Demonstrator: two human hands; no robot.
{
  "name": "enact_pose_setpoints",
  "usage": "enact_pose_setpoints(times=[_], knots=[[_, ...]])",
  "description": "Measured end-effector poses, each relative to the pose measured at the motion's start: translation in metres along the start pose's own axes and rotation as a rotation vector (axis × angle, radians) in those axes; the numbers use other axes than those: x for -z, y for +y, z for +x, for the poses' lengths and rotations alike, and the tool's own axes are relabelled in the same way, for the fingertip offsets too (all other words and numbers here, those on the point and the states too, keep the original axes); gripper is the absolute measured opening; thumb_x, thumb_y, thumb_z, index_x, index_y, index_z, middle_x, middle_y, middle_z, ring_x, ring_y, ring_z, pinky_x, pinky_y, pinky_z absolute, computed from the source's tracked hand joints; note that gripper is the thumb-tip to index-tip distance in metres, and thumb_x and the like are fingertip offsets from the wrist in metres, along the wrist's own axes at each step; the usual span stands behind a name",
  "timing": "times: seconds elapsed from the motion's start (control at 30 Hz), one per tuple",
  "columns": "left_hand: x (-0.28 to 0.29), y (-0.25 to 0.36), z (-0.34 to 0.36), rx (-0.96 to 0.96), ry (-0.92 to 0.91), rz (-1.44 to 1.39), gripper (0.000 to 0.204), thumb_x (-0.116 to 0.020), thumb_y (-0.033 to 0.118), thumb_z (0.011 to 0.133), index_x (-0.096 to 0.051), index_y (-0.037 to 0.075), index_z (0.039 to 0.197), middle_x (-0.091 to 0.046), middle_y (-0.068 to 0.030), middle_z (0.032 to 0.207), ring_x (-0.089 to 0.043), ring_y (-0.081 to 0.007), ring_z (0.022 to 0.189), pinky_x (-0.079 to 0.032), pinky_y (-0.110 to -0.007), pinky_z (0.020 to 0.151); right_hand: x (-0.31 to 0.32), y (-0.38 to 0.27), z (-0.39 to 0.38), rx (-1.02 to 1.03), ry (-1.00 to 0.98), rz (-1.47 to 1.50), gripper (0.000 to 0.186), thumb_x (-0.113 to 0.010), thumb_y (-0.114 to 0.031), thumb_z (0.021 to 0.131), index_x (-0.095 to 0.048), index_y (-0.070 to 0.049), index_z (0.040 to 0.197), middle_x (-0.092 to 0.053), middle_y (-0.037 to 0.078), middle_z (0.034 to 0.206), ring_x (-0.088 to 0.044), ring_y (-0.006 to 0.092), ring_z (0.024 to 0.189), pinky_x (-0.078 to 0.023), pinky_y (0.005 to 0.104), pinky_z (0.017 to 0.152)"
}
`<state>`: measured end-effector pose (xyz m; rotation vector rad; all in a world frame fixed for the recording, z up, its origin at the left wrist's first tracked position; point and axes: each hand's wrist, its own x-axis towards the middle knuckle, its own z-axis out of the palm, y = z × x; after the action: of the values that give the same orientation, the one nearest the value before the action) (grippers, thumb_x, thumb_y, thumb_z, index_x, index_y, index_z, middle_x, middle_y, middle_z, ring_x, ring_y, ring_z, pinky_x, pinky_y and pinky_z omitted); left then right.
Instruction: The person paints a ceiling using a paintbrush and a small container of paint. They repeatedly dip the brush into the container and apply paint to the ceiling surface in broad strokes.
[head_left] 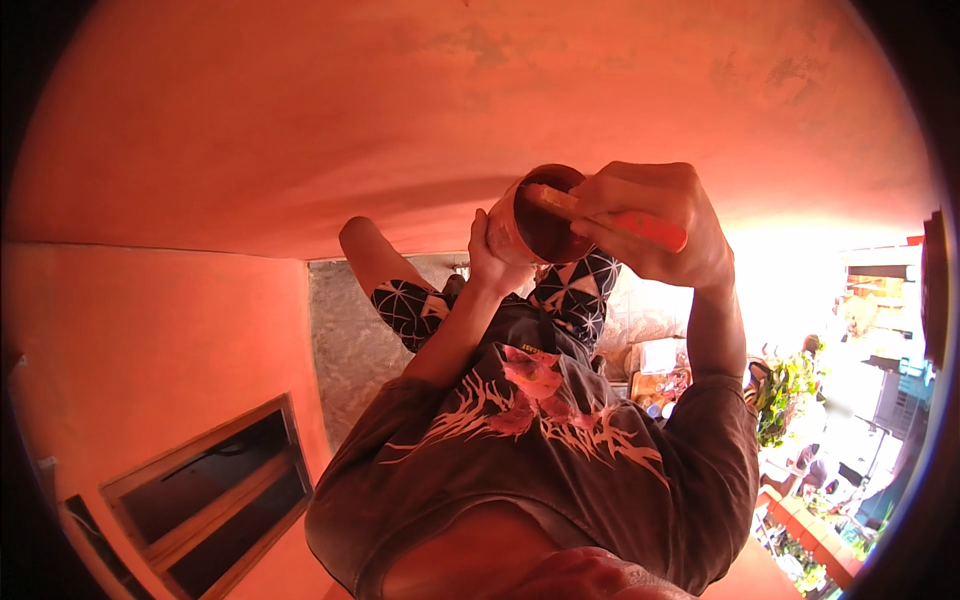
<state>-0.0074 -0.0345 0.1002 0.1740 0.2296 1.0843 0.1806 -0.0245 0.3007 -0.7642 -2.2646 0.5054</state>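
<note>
Right hand (655,225) fingers pinching an orange brush handle (615,218), long axis pointing left into the pot (540,215), left hand (490,255) fingers wrapped around it

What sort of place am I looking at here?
Probably a house being painted, close under an orange ceiling. The left hand holds a small paint can, the right hand a brush. Orange wall with a window; sunlit plants outside.
</note>
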Motion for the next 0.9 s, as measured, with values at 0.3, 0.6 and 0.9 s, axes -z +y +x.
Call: enact_pose_setpoints(times=[0.3,0.6,0.9], knots=[[0.011,0.002,0.005,-0.020,-0.091,0.093,0.069,-0.036,0.067,0.094,-0.047,0.018,0.143,-0.056,-0.0051,0.136,-0.057,-0.0254,0.118,-0.051,-0.044,0.077,0.001,-0.009,-0.005,0.097,0.040,-0.322,0.016,-0.080,-0.005,0.074,-0.069,-0.009,0.084,-0.069,0.007,0.085,-0.067,0.0211,0.061,-0.051,0.0325,0.049],[0.005,-0.001,0.007,-0.030,-0.142,0.104,0.064,-0.040,0.061,0.096,-0.047,0.018,0.143,-0.058,-0.0043,0.132,-0.057,-0.0240,0.116,-0.050,-0.043,0.077,0.000,-0.010,-0.006,0.109,0.125,-0.351,0.017,-0.081,-0.009,0.069,-0.071,-0.010,0.083,-0.067,0.006,0.086,-0.068,0.0199,0.066,-0.053,0.0314,0.051],[-0.003,0.008,0.007,-0.035,-0.251,-0.053,0.062,-0.047,0.053,0.097,-0.043,0.015,0.146,-0.053,-0.0077,0.142,-0.052,-0.0271,0.129,-0.047,-0.050,0.101,0.011,-0.020,-0.003,0.047,0.167,-0.307,0.015,-0.081,-0.007,0.075,-0.067,-0.008,0.080,-0.070,0.007,0.082,-0.069,0.0220,0.063,-0.052,0.0312,0.052]])
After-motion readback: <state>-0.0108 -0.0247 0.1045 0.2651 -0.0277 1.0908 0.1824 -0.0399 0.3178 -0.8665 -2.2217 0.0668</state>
